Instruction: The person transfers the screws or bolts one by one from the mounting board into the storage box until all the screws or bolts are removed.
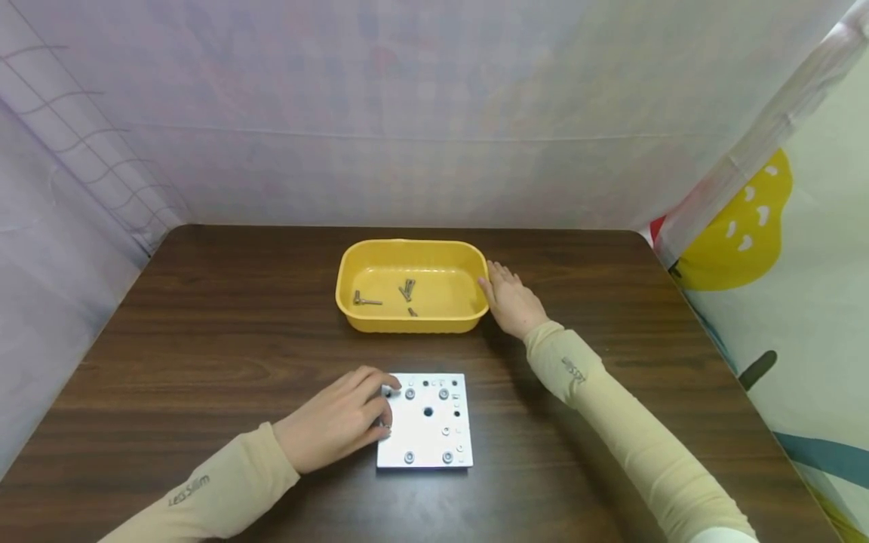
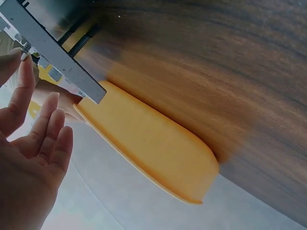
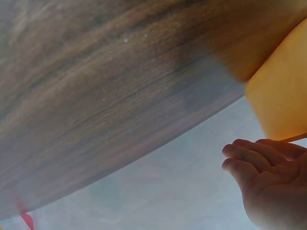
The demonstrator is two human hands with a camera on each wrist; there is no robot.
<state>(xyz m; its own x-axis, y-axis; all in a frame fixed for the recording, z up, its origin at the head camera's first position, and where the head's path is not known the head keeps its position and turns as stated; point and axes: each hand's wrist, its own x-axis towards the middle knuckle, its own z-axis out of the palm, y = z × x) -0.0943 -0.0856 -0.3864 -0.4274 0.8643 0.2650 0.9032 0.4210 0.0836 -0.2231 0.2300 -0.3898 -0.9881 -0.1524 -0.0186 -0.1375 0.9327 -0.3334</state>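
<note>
A square silver plate (image 1: 426, 445) with holes and several bolt heads lies on the table; the left wrist view shows the plate (image 2: 60, 55) edge-on, threaded shafts below it. My left hand (image 1: 339, 418) is over its left edge, thumb and index finger pinching a small screw (image 2: 26, 50). The other fingers of the left hand (image 2: 36, 158) are loosely bent. Beyond the plate stands a yellow tray (image 1: 410, 325). Against its right rim rests my right hand (image 1: 514, 302), fingers extended; the right wrist view shows this hand (image 3: 273, 182) beside the tray (image 3: 283, 86).
Inside the tray are several loose screws (image 1: 407, 289) and, at its left, a thin metal piece (image 1: 370, 302). The dark wooden table (image 1: 237, 302) ends at a pale curtain (image 1: 407, 181) behind. A patterned cloth (image 1: 815, 302) hangs at the right.
</note>
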